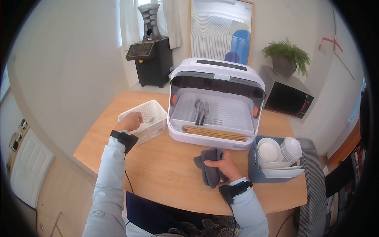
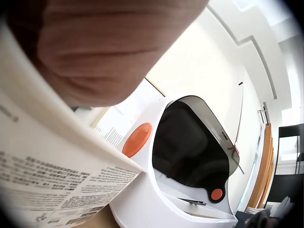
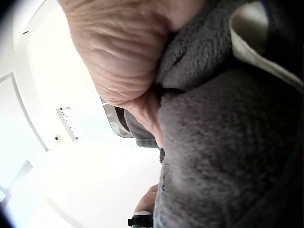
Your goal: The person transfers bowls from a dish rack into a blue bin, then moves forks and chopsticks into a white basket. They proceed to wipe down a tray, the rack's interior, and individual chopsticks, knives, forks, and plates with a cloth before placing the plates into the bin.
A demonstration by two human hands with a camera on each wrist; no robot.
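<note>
My left hand (image 1: 131,121) is over the white perforated basket (image 1: 156,106) at the left of the table, its fingers curled at the handle end of a small metal fork (image 1: 151,119). In the left wrist view the printed side of the basket fills the lower left, and the fingertips are hidden. At the front of the table my right hand (image 1: 228,166) grips a bunched dark grey cloth (image 1: 211,175), thumb laid over the top. The right wrist view shows its fluffy fabric (image 3: 213,156) close up, with a pale loop tag (image 3: 249,35).
A white dish cabinet (image 1: 173,132) stands with its lid raised, holding dark-handled cutlery (image 1: 202,112) and wooden chopsticks (image 1: 215,133). To its right, a blue bin (image 1: 256,175) holds white bowls (image 1: 269,151) and plates. Behind are a microwave (image 1: 284,94) and a potted fern (image 1: 285,59).
</note>
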